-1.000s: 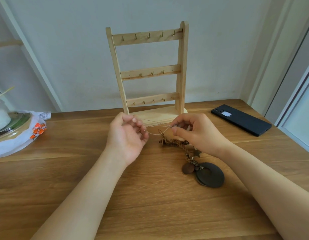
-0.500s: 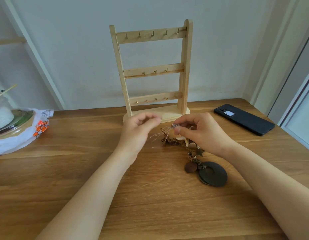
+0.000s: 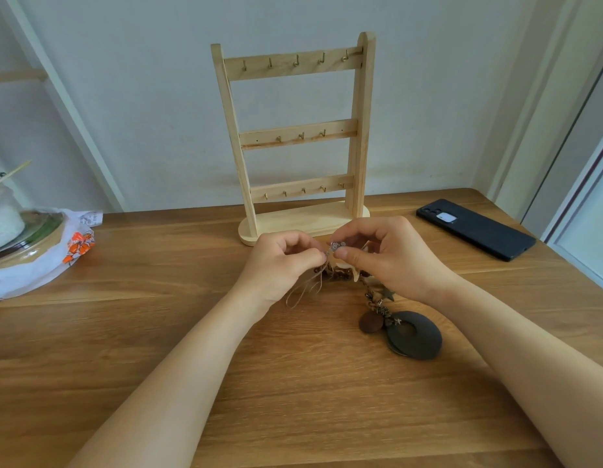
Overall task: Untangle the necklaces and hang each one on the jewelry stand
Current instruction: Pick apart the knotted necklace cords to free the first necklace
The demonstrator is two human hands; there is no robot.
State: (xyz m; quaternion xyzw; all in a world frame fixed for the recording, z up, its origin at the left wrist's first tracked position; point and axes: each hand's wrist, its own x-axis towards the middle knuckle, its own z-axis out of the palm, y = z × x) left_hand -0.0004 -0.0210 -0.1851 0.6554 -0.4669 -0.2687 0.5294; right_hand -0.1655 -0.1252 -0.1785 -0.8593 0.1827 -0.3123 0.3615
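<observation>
My left hand pinches the thin tan cord, my right hand a small silver bead, apparently to loosen the brown beaded tangle.

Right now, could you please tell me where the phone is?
In the head view, the phone lies on the table, to the right of the jewelry stand.

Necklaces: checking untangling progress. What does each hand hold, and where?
The left hand pinches thin cords at their top; right hand pinches a small silvery bead of the tangled necklaces.
</observation>
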